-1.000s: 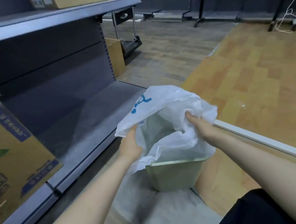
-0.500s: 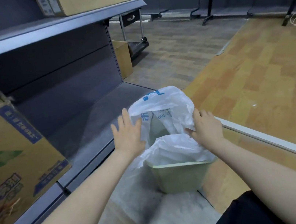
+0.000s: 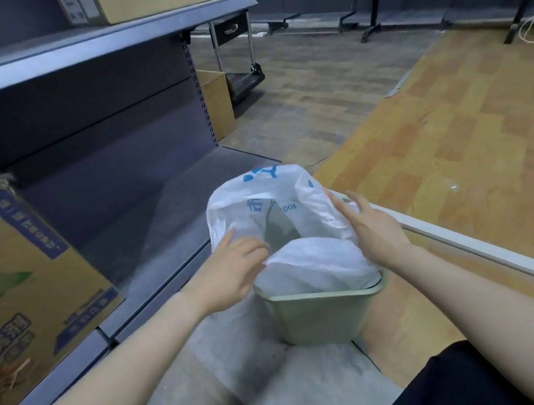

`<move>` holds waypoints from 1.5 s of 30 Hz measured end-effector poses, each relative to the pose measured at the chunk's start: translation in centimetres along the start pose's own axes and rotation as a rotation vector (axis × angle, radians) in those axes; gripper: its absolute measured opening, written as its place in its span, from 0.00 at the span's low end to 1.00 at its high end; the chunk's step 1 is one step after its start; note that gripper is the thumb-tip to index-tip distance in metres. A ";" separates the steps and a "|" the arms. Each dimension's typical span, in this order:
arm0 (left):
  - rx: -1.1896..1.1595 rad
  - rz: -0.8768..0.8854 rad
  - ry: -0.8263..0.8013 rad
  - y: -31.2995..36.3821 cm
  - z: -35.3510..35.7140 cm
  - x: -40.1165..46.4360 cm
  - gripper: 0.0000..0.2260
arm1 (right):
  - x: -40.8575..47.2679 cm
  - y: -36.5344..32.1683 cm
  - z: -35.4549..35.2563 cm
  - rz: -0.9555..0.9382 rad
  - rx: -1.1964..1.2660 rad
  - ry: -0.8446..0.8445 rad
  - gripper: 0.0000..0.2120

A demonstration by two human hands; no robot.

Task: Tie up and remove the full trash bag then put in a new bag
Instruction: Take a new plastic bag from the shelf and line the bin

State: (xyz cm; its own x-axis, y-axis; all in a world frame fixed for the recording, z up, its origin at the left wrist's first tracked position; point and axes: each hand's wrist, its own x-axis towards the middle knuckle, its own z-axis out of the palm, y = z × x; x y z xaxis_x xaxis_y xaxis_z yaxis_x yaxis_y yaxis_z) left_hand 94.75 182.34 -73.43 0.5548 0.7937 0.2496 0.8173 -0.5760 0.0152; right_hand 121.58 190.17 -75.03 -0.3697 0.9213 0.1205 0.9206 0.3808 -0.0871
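A white trash bag (image 3: 292, 229) is seen standing open in the pale green bin (image 3: 323, 311) on the floor — touched by the left hand (image 3: 234, 269) and right hand (image 3: 371, 228), fingers straight, nothing gripped.

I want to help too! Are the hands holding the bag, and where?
No firm hold shows. The left hand touches the bag at its left side with loosely bent fingers; the right hand lies flat on its right side, above the bin.
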 end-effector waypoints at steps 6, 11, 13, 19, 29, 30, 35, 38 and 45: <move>-0.232 -0.077 -0.090 -1.3 0.4 -4.1 0.28 | -0.1 -0.3 0.8 -0.023 0.293 -0.231 0.43; -0.128 -0.303 -0.298 -0.8 2.2 -3.2 0.30 | 0.5 -2.4 2.5 -0.143 0.102 -0.605 0.38; -0.081 -0.268 -0.256 -0.6 2.3 -2.9 0.24 | 0.9 -2.3 1.6 -0.116 0.013 -0.467 0.40; -0.196 -0.243 -0.322 1.7 2.7 -0.3 0.37 | -0.3 0.4 -0.9 -0.130 -0.094 -0.125 0.47; 0.124 -0.040 -0.566 0.4 5.9 1.2 0.12 | -4.6 8.7 -1.0 -0.187 -0.375 -0.402 0.44; 0.122 -0.005 -0.558 0.4 6.1 1.4 0.10 | -4.9 9.4 -0.7 -0.180 -0.386 -0.452 0.47; 0.054 0.033 -0.482 -0.4 6.5 1.4 0.23 | -5.1 9.4 -0.6 -0.389 -0.187 0.095 0.35; 0.130 0.107 -0.421 -0.4 5.7 1.3 0.37 | -3.6 5.2 -1.6 -0.655 -0.097 0.358 0.29; 0.068 0.022 -0.380 0.1 5.7 1.3 0.39 | -3.2 2.5 4.6 -0.812 -0.384 0.077 0.19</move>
State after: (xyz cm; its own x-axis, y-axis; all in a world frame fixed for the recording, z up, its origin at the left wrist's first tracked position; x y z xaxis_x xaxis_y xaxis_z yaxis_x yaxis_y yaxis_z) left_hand 96.49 184.43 -78.64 0.5799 0.8046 -0.1278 0.8060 -0.5895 -0.0540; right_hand 124.49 188.58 -80.13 -0.9277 0.3672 0.0679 0.3636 0.8467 0.3884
